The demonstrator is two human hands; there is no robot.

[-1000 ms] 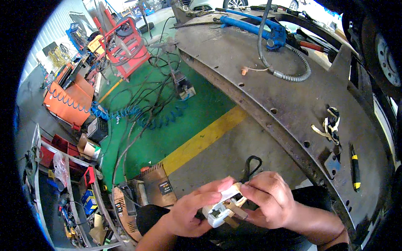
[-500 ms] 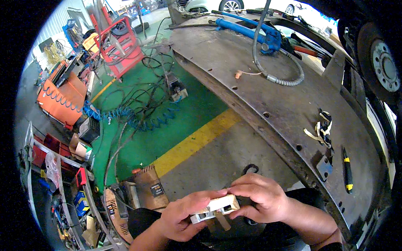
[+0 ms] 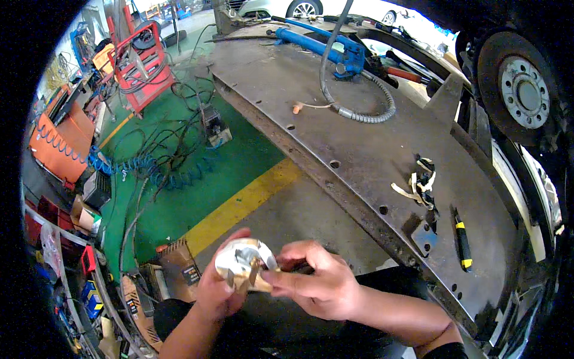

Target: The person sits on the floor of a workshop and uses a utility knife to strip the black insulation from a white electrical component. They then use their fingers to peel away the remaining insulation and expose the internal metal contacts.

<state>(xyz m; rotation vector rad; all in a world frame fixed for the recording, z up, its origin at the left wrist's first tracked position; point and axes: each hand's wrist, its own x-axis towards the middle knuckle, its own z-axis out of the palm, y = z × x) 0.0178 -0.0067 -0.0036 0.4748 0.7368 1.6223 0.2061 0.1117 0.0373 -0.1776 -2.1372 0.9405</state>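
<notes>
In front of me, above my lap, I hold a small white-and-tan hollow piece with a rounded outline; its exact kind I cannot make out. Around its left side my left hand is closed, with the fingers behind it. My right hand pinches at its right edge, thumb and forefinger near the opening, where a narrow brownish part shows. A black-and-yellow utility knife lies on the metal platform to my right. Beyond it sits a small heap of black and cream strips.
A blue hydraulic pump with a hose rests at the platform's far end. Tangled cables spread over the green floor beside a red cart. Cardboard lies at left near my knee. At right hangs a wheel hub with brake disc.
The white-and-tan piece has been turned in my hands, so its rounded, hollow side now shows. My right hand has shifted its grip to the edge. The whole view has swung to the right.
</notes>
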